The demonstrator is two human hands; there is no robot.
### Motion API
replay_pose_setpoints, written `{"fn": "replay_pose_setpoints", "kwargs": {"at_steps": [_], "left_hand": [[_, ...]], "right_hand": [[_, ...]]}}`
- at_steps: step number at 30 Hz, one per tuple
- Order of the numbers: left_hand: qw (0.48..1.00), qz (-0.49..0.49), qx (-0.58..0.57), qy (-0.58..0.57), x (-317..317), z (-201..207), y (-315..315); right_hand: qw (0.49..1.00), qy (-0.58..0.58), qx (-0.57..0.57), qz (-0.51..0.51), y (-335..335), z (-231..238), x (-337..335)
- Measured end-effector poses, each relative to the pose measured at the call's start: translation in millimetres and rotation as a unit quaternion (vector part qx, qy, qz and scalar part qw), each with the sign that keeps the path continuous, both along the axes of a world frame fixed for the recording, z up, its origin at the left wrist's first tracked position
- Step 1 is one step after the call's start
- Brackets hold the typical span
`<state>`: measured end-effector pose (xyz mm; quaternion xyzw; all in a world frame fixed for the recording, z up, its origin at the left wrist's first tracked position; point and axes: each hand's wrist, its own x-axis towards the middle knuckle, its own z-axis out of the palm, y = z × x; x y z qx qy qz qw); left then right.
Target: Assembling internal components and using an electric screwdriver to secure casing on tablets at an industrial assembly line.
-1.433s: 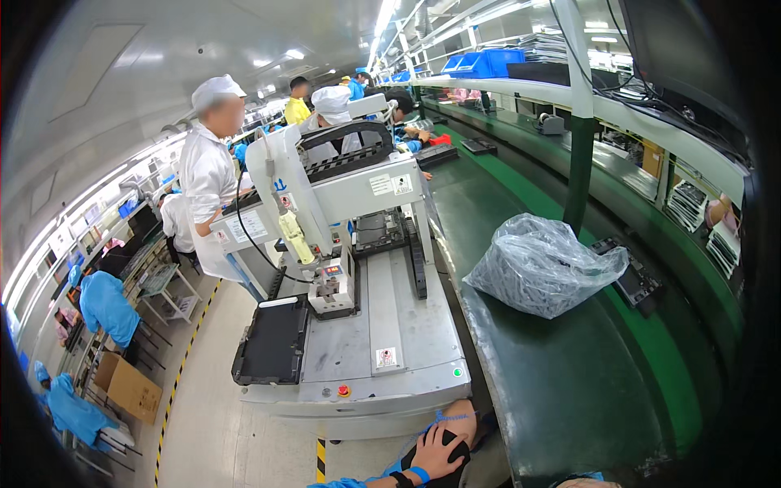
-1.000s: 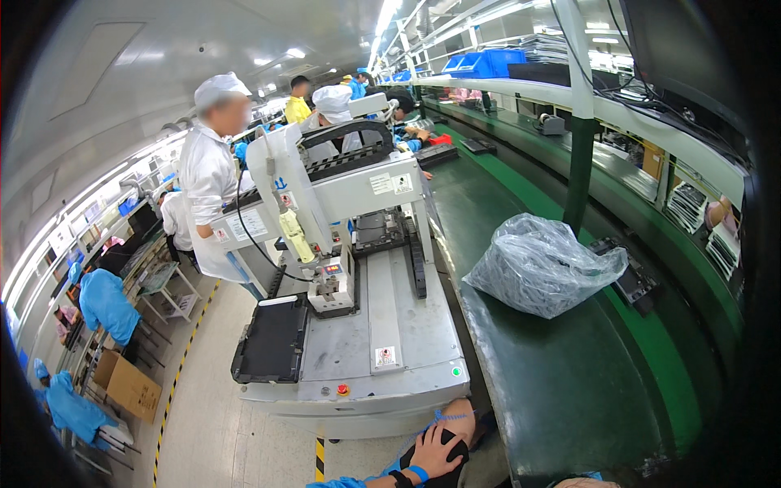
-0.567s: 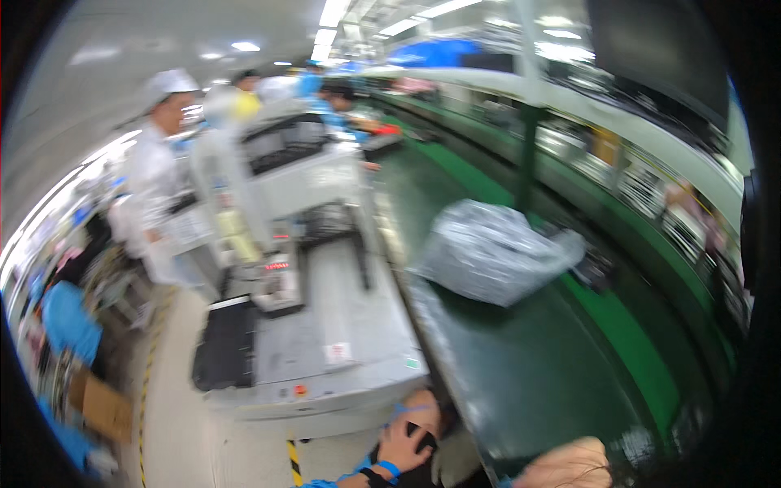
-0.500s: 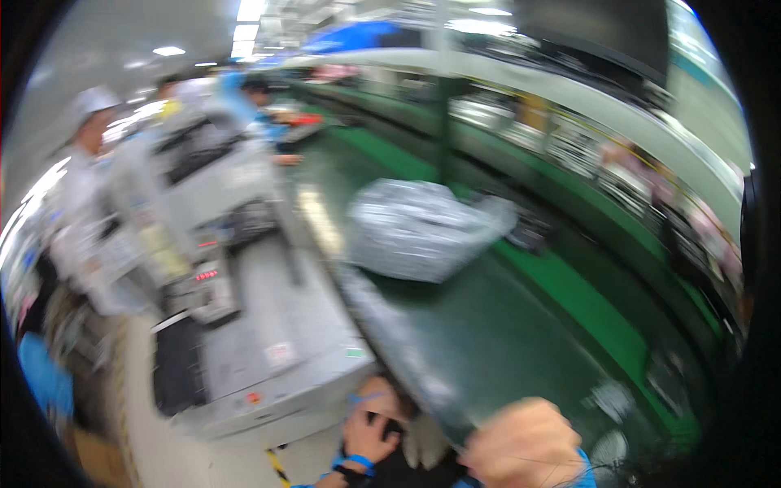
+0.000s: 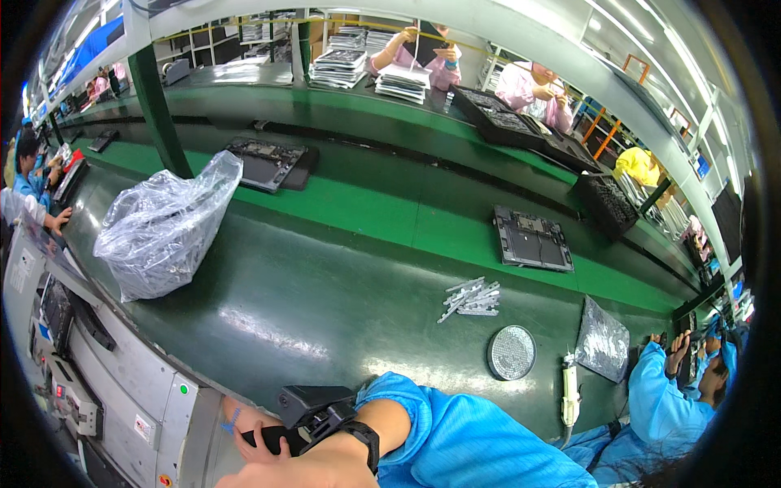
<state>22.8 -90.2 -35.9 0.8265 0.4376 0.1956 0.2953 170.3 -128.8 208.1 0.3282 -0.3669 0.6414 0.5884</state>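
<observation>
My right arm in a blue sleeve reaches leftward across the lower edge. A black strap and a small black camera-like box (image 5: 313, 404) sit at its wrist. My right hand (image 5: 297, 470) is cut off by the lower edge, so its fingers are hidden. Just beyond it, at the bench's near edge, my left hand (image 5: 254, 431) shows in part, fingers curled against a small black object (image 5: 272, 440); blue marks show on the skin there. Both hands are close together, and I cannot tell whether they touch. On the green bench (image 5: 366, 285) ahead lies a clear plastic bag (image 5: 167, 232) with contents I cannot make out.
Opened flat devices (image 5: 533, 240) lie on the bench's far strip. Nearer are grey strips (image 5: 472, 298), a round dish (image 5: 512, 352), a silvery bag (image 5: 603, 340) and a white corded tool (image 5: 570, 390). A grey machine (image 5: 138, 398) stands left. Co-workers sit right, left and across.
My view has swung to the right, so the bag and machine now appear farther left. My right arm now stretches across toward my left hand; before, the right hand was apart, fingers curled.
</observation>
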Motion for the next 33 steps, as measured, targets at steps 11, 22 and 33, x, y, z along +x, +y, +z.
{"fn": "replay_pose_setpoints", "kwargs": {"at_steps": [11, 22, 33], "left_hand": [[0.991, 0.022, 0.084, 0.103, -45.2, -90.1, -16.7], [0.992, -0.018, 0.098, 0.075, -3.8, -116.2, 5.7], [0.981, -0.08, 0.06, 0.164, 25.8, -109.5, 10.1]], "right_hand": [[0.97, -0.024, 0.113, -0.214, 2.3, 14.0, 7.1], [0.624, -0.518, -0.088, -0.578, -87.8, 41.1, 169.6], [-0.254, -0.521, -0.697, -0.423, -328.7, -120.7, 489.9]]}}
